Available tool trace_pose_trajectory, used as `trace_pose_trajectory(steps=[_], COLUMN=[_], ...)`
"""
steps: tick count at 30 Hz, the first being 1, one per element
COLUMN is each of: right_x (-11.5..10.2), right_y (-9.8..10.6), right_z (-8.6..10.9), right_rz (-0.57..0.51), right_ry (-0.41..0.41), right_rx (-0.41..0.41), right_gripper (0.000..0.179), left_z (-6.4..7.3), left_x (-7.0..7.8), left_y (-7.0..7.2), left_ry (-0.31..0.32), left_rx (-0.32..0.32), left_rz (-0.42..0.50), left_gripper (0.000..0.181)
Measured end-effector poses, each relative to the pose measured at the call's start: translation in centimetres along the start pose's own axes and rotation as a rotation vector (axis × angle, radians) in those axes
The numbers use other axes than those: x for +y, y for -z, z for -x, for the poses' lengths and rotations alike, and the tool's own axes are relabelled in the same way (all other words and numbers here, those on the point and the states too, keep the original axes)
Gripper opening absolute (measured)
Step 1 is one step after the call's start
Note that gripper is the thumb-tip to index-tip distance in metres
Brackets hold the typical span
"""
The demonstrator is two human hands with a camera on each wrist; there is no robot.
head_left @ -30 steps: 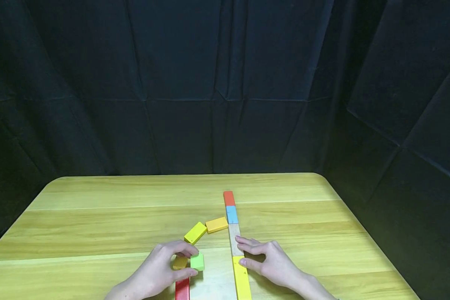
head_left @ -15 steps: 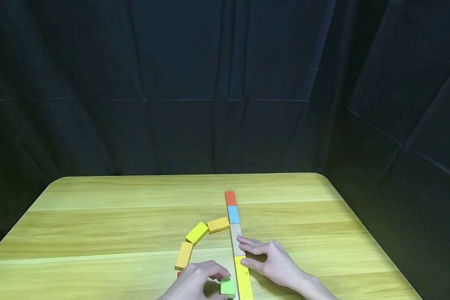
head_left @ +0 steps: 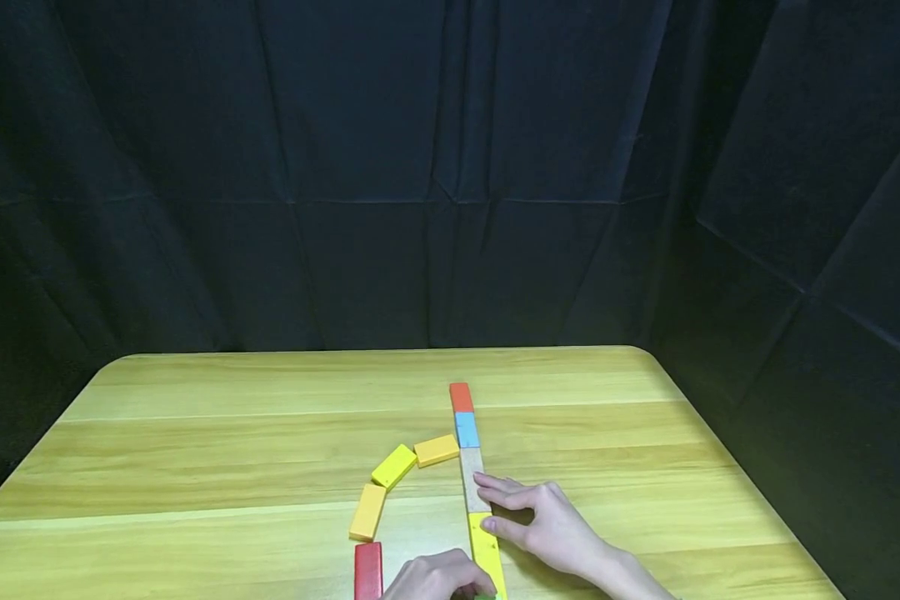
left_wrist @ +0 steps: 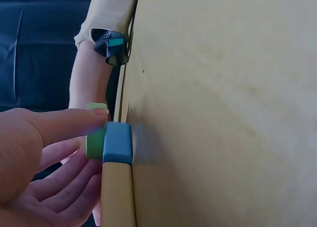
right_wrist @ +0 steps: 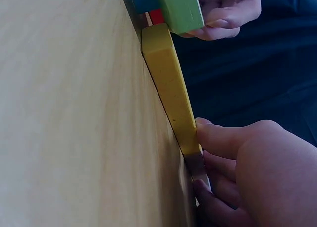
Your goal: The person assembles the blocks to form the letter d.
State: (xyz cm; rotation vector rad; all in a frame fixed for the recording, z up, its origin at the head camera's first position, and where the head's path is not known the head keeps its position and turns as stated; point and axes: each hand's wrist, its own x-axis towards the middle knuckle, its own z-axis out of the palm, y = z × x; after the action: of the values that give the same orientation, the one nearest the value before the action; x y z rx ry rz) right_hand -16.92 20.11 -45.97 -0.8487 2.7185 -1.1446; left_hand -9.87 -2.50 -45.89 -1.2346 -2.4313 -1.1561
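My left hand (head_left: 438, 577) pinches a small green block (left_wrist: 94, 142) at the bottom edge of the head view, beside the near end of a long yellow block (head_left: 485, 546). In the left wrist view the green block is close against a blue block (left_wrist: 118, 143), with a tan block (left_wrist: 117, 195) below it. My right hand (head_left: 547, 525) lies at the straight row, thumb touching the yellow block and fingertips touching a plain wooden block (head_left: 475, 479). The right wrist view shows the green block raised at the top, near the yellow block's end.
Beyond the plain block, the row continues with a blue block (head_left: 467, 429) and an orange-red block (head_left: 461, 397). An arc of orange (head_left: 436, 450), yellow (head_left: 393, 466), orange (head_left: 367, 512) and red (head_left: 368, 571) blocks bends left on the wooden table (head_left: 195, 467). Dark curtains surround it.
My left hand has carried the green block from beside the arc toward the right and nearer to me, uncovering the orange and red blocks. The right hand has stayed at the row.
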Motion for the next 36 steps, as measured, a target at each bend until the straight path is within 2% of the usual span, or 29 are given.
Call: trace_pose_trajectory(steps=[4,11,17,26,36], right_x=[0.0,0.0,0.1,0.0,0.1], right_y=[-0.1,0.0,-0.1,-0.2,-0.1], right_z=[0.1,0.1,0.2,0.1,0.1], right_rz=[0.006,-0.006,0.001,-0.001,0.017], right_ry=[0.009,0.003,0.011,0.028,0.046], right_rx=[0.012,0.013,0.018,0.024,0.028], right_gripper=[0.046,0.046,0.045,0.045,0.045], left_z=[0.2,0.4,0.6,0.9,0.6], left_x=[0.1,-0.2,-0.4,-0.6,-0.6], left_y=[-0.5,-1.0,-1.5,-1.3,-0.9], left_ry=[0.008,-0.03,-0.045,-0.115,-0.063], left_rx=[0.003,0.023,0.056,0.078,0.031], left_rz=[-0.021,0.006,-0.02,-0.082,-0.068], left_gripper=[0.006,0.01,0.01,0.005,0.007])
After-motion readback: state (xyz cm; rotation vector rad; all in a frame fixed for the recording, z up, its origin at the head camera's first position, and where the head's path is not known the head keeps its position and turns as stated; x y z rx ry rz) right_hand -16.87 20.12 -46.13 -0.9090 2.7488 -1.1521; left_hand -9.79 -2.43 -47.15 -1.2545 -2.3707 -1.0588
